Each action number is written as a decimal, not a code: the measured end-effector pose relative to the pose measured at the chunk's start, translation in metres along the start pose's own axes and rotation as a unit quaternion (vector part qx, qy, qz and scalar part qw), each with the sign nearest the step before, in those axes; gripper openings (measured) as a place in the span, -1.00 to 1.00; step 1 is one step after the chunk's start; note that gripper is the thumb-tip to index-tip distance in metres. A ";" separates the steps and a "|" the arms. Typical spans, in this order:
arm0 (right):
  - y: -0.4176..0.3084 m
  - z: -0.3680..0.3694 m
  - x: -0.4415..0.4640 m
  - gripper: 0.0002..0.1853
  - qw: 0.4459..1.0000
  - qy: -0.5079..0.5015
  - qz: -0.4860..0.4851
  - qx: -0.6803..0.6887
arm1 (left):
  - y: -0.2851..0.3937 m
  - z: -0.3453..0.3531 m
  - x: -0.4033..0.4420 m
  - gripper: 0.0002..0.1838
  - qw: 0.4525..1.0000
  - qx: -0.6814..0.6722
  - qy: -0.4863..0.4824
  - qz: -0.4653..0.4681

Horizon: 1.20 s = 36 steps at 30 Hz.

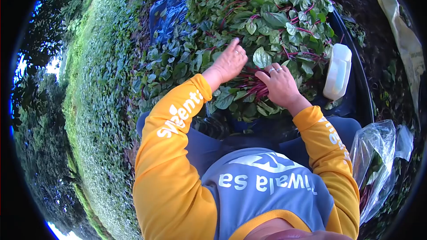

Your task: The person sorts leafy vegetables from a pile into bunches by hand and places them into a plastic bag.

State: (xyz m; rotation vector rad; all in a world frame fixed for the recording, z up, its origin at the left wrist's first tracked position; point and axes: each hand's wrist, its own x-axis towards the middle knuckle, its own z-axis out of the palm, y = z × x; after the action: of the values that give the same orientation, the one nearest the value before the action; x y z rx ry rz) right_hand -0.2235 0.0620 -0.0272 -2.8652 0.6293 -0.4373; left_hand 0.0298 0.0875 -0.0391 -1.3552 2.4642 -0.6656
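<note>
1. Outdoors, to your far left, one broad green field (100,71) runs alongside trees (40,129).
2. Next comes one blue sheet (171,11), partly covered by one large heap of leafy stems (267,6), too many to count.
3. You have two hands in view. Your left hand (230,61) reaches up and inward from its yellow sleeve, back showing, one finger stretched out and the others bent; you cannot tell whether they grip anything.
4. Between your hands lies one bunch of red stems (257,90), just beside your right thumb and partly under that hand.
5. Your right hand (282,86) angles inward, back up, fingers curled over the bunch; their undersides are hidden, so you cannot tell whether they clamp it.
6. Right of that stands one whitish container (338,72), then one clear plastic bag (378,151) lower down, and one pale sheet (400,31) at the far right.
</note>
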 end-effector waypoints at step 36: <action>0.002 0.000 -0.002 -0.45 1.000 0.010 0.015 0.025 | -0.004 -0.005 -0.035 -0.83 0.947 -0.294 0.063 -0.110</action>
State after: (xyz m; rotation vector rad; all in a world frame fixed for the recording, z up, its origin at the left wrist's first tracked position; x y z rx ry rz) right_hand -0.2263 0.0609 -0.0285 -2.8027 0.6554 -0.4716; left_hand 0.0490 0.1166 -0.0325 -1.8622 2.7659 -0.0375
